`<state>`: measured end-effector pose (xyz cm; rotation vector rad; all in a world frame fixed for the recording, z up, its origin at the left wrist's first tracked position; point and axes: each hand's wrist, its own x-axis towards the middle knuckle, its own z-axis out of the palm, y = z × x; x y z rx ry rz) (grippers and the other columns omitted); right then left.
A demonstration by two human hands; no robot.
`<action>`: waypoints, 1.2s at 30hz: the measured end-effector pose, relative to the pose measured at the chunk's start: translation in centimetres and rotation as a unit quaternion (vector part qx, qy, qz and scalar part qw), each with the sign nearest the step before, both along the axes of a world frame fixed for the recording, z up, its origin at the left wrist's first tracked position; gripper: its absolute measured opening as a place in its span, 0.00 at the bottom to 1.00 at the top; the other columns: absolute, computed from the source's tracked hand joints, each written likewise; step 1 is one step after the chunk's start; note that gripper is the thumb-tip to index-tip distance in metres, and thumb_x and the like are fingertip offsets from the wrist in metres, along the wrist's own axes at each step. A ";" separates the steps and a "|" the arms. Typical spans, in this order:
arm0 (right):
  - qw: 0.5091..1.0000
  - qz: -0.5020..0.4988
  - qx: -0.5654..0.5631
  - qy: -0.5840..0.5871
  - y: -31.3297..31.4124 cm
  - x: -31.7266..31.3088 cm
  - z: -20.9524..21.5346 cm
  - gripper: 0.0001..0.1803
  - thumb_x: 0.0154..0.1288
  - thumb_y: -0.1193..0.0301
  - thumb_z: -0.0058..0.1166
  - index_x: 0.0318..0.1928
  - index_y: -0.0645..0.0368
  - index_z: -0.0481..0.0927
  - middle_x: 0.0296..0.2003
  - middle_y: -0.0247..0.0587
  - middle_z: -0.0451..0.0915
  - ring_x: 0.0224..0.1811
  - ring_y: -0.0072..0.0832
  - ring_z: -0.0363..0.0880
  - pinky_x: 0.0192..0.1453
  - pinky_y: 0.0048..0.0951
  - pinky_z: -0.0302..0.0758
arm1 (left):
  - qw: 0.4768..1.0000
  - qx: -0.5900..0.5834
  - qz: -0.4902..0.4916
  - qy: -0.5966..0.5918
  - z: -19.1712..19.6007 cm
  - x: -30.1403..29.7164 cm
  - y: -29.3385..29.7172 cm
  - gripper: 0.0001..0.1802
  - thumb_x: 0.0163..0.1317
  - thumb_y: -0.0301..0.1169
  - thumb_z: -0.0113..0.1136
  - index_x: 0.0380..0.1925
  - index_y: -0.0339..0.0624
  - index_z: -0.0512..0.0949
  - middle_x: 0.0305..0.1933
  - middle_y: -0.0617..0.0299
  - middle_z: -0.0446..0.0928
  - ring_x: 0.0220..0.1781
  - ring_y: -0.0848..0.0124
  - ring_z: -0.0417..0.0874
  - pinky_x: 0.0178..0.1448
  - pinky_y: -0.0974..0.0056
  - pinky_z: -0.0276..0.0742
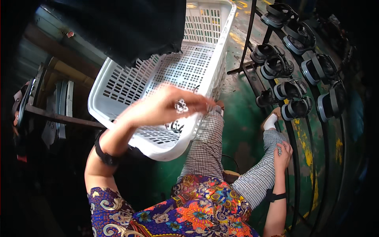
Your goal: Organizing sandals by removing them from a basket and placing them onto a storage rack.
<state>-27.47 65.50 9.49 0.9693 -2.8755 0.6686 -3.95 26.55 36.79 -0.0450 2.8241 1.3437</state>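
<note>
Sandals look finished on the rack; loops seem left in the basket.
Your left hand hovers over it, grip too blurred to tell; your right hand rests on your leg, fingers apart.

Left hand: over plastic basket, centre | right hand: on leg, lower right | sandals: on rack, upper right

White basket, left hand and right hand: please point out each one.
White basket (167, 150): head view, on its near end.
Left hand (166, 103): head view, on its back.
Right hand (282, 158): head view, on its back.
</note>
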 end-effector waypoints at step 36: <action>0.995 0.033 0.095 -0.026 -4.0 -2.1 2.2 0.09 0.52 0.76 0.54 0.36 0.58 0.76 0.48 0.42 0.75 0.58 0.46 0.68 0.63 0.46 0.63 | 0.741 -0.413 0.045 -0.527 -33.3 -2.5 -24.0 0.27 0.53 0.36 0.55 0.56 0.42 0.72 0.54 0.52 0.77 0.59 0.60 0.76 0.63 0.57 0.68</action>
